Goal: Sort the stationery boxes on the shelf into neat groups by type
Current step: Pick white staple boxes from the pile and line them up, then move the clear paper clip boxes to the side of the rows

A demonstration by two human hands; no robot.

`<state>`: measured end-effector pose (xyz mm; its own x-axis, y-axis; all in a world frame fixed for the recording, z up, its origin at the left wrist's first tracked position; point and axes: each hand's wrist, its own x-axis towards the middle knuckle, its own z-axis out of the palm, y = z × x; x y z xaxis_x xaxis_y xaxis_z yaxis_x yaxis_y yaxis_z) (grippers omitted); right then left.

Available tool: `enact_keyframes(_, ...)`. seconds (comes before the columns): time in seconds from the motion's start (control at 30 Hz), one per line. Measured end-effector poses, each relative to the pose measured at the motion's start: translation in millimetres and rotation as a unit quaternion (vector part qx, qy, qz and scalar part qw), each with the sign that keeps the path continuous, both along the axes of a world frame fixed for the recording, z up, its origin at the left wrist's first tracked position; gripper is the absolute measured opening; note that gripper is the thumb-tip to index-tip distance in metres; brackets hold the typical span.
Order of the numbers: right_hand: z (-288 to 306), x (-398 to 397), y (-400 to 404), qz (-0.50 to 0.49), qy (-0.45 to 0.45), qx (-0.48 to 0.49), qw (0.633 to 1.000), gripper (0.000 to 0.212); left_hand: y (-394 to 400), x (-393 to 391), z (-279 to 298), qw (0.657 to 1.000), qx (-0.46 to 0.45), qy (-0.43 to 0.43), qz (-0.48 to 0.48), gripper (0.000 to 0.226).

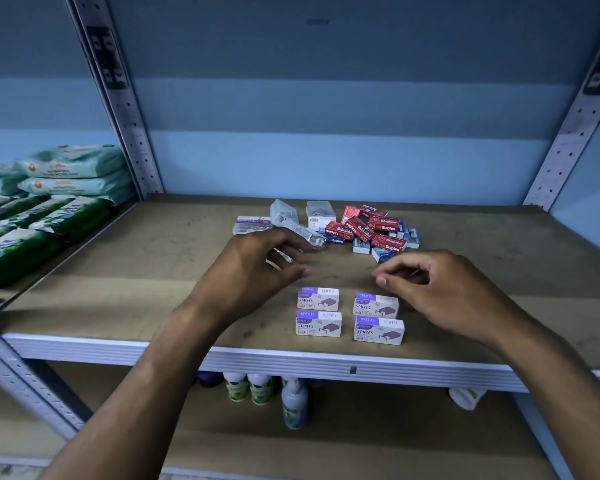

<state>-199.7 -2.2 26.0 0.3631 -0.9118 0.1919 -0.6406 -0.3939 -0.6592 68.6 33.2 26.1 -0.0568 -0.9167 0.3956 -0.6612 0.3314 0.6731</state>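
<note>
Hands just above staple boxes

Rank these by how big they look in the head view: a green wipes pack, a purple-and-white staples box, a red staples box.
1. Green wipes pack, clearly largest.
2. Purple-and-white staples box.
3. Red staples box, though it lies farther back, so the two boxes may really match.

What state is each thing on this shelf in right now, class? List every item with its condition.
White-and-purple staples boxes: four, closed, sorted in a neat two-by-two block.
Red and blue staples boxes: closed, jumbled in an unsorted heap.
Clear paper clip boxes: closed, scattered, some tilted.
Left hand: open, holding nothing.
Right hand: loosely curled, holding nothing.
Shelf: partly sorted.
</note>
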Motion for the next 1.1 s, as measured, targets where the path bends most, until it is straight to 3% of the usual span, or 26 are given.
enact_keyframes(0.17,-0.2,10.0,-2.2,-0.015,-0.034,-0.034,0.999,0.018,-9.6,16.5,-6.0,0.995,-0.025,-0.055,0.083,0.034)
enact_keyframes(0.3,2.0,27.2,-9.8,-0.015,-0.009,-0.050,0.999,0.035,-15.9,25.2,-7.8,0.987,-0.027,-0.088,0.134,0.050)
enact_keyframes(0.53,4.6,68.0,-43.9,0.012,0.012,-0.033,0.999,0.053,-26.3,30.4,-11.2,0.983,0.008,-0.076,0.169,0.066)
enact_keyframes(0.87,10.6,105.6,-86.1,0.047,0.132,-0.021,0.990,0.047,-37.6,22.3,-14.9,0.975,0.056,-0.073,0.201,0.056)
enact_keyframes(1.1,5.9,112.4,-90.7,0.037,0.132,-0.056,0.989,0.031,-41.6,22.5,-16.7,0.974,0.069,-0.051,0.210,0.062)
